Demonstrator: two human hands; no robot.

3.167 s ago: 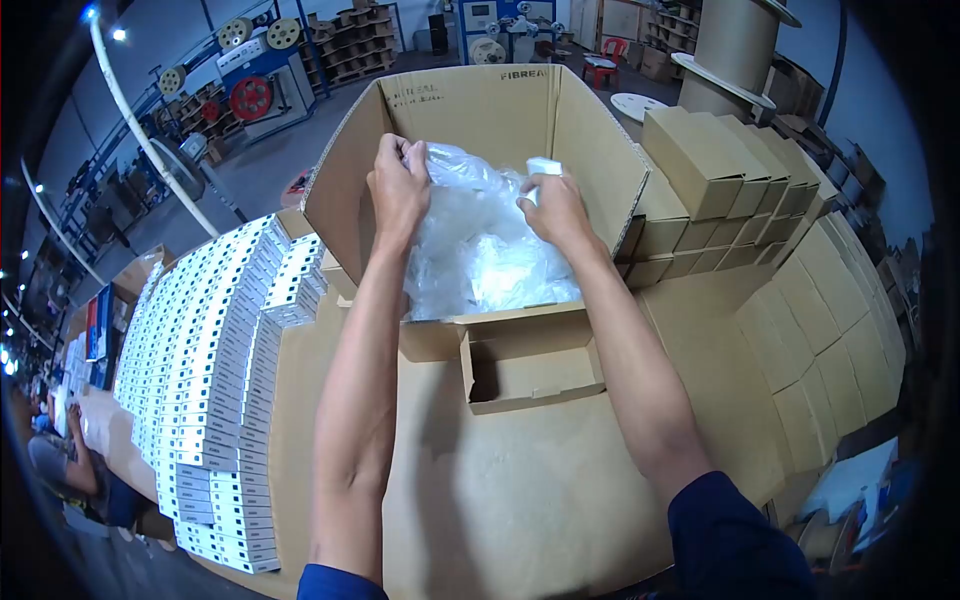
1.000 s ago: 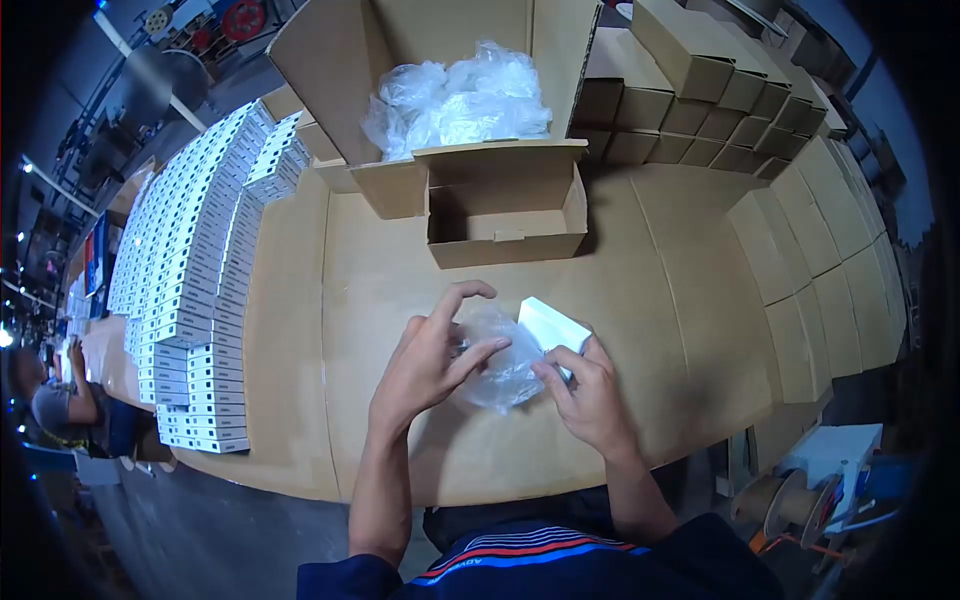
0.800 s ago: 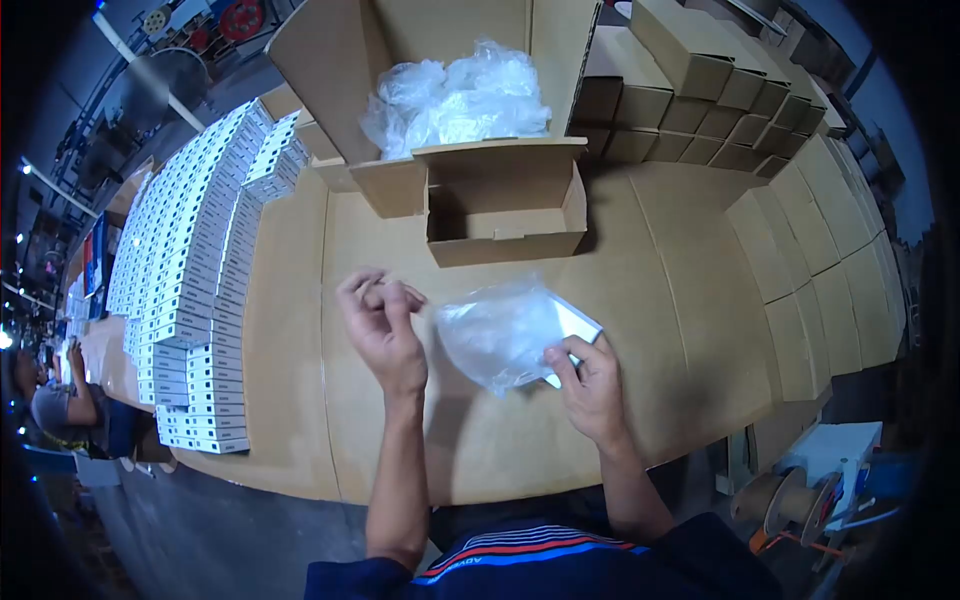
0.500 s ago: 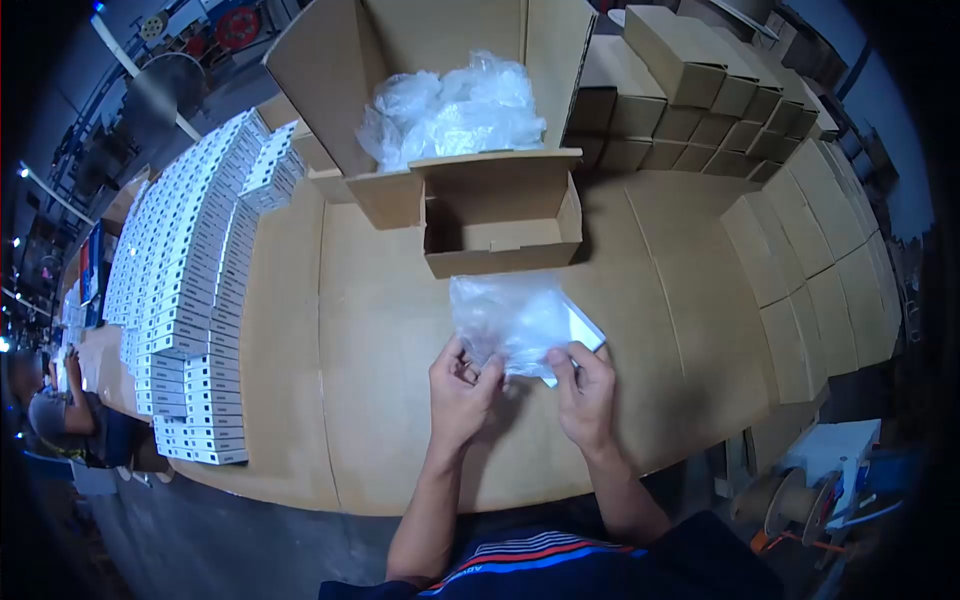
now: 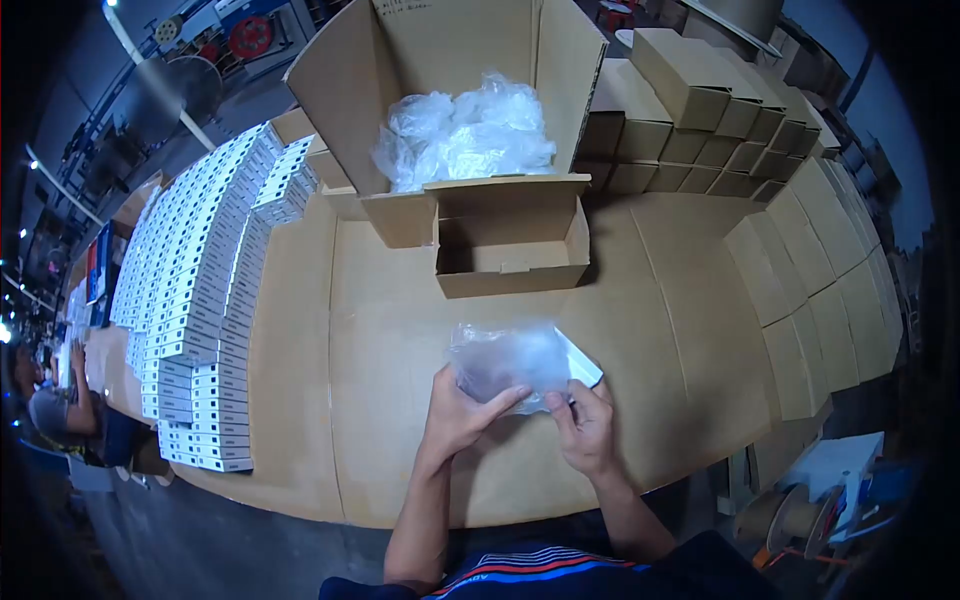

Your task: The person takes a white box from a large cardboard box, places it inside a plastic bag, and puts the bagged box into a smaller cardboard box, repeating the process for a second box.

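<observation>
Plastic bag (image 5: pixel 508 362) was btwn both hands, over cardboard-covered tabletop (image 5: pixel 295 400). Carton (image 5: pixel 335 100) w/ crumpled plastic (image 5: pixel 470 135) stood at 12 o'clock, white-box stack (image 5: pixel 195 250) at 10, open brown box (image 5: pixel 515 284) nearer. L hand (image 5: pixel 457 412) pinched bag's 7 o'clock side; R hand (image 5: pixel 585 430) gripped white box (image 5: pixel 583 364) & bag's 4 o'clock edge.

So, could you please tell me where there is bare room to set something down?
Bare tabletop shows between the white boxes and the left hand, and between the right hand and the right-side brown boxes. The back, around the large carton, is crowded.
</observation>
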